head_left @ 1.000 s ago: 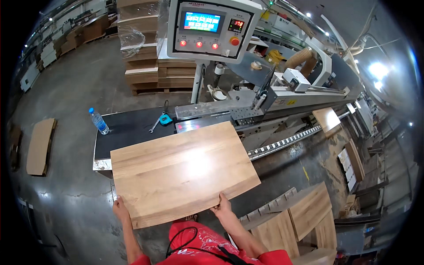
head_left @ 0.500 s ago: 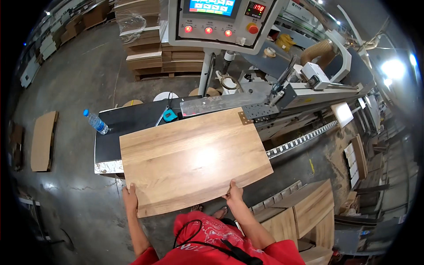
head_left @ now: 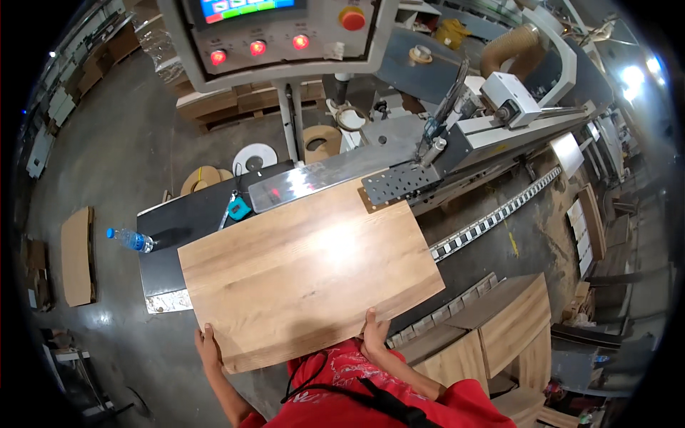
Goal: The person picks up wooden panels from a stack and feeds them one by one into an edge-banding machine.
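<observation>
A wide wood-grain panel (head_left: 285, 278) lies across the black work surface (head_left: 165, 250) and reaches out toward me. At its near left corner my left hand (head_left: 208, 347) is closed on the edge, thumb on top and fingers underneath. My right hand (head_left: 372, 338) grips the near edge right of the middle, its thumb over the top face. The panel's far right corner sits under the perforated dark plate (head_left: 399, 184) of the machine, against the metal guide strip (head_left: 314, 178).
A water bottle (head_left: 130, 240) and a teal tape measure (head_left: 238, 207) rest on the black surface. Overhead hangs a control panel (head_left: 278, 53) with lit red buttons. A roller rail (head_left: 499, 214) runs off right. Stacked wood-grain panels (head_left: 514, 314) stand at my lower right.
My view has shifted, so the control panel looms larger at the top. The panel stays in both hands, its far right corner now further under the perforated plate.
</observation>
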`<state>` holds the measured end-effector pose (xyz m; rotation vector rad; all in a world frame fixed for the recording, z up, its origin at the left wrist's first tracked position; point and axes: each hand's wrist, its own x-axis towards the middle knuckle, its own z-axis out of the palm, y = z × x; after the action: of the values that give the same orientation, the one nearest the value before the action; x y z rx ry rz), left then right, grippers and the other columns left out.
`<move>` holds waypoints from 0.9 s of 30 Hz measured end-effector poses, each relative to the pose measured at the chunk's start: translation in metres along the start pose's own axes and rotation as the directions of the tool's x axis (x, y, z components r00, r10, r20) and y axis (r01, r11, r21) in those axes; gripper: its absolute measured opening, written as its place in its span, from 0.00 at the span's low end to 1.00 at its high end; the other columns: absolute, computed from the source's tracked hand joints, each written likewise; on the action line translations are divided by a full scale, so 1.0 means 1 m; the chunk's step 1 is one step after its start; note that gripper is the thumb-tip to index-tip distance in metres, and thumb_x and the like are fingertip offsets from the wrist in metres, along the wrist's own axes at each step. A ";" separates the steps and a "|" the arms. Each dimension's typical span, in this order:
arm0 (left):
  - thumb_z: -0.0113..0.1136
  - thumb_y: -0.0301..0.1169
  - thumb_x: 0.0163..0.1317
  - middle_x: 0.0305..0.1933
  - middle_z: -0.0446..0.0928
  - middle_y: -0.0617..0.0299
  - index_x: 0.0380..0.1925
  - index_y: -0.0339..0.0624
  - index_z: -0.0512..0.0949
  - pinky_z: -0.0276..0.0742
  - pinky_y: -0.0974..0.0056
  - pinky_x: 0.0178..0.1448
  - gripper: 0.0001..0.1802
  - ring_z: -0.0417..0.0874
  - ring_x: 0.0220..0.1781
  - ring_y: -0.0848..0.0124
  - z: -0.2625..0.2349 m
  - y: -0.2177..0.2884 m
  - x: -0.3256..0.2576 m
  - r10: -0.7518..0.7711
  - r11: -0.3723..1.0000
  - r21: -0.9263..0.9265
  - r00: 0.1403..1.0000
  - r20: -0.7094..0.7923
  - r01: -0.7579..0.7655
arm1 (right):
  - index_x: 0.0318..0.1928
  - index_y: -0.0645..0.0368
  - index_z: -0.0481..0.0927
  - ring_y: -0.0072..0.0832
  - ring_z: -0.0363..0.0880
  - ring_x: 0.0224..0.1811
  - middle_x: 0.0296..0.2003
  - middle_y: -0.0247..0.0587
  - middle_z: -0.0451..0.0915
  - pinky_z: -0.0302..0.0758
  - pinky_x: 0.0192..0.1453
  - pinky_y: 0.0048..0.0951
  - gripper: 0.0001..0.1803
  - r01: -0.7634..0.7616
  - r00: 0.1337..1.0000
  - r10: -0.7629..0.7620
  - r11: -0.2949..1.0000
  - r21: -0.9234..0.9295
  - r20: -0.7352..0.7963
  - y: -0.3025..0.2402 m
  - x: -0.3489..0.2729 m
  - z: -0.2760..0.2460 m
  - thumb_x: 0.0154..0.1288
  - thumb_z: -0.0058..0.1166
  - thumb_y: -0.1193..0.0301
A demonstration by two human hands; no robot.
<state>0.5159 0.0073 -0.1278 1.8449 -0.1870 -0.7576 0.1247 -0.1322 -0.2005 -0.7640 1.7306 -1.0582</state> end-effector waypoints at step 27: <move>0.58 0.42 0.59 0.35 0.78 0.48 0.37 0.29 0.74 0.72 0.60 0.43 0.21 0.77 0.37 0.63 0.229 -0.012 -0.075 0.075 0.986 0.160 0.986 -0.147 -0.051 | 0.49 0.59 0.63 0.33 0.76 0.35 0.39 0.44 0.73 0.77 0.25 0.33 0.20 -0.306 0.946 0.323 0.911 0.276 -0.017 -0.129 0.170 -0.126 0.65 0.51 0.60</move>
<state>0.3218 -0.1326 -0.1573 2.0264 -0.2095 -0.5677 -0.0500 -0.2916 -0.1267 -0.2698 1.6483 -1.0712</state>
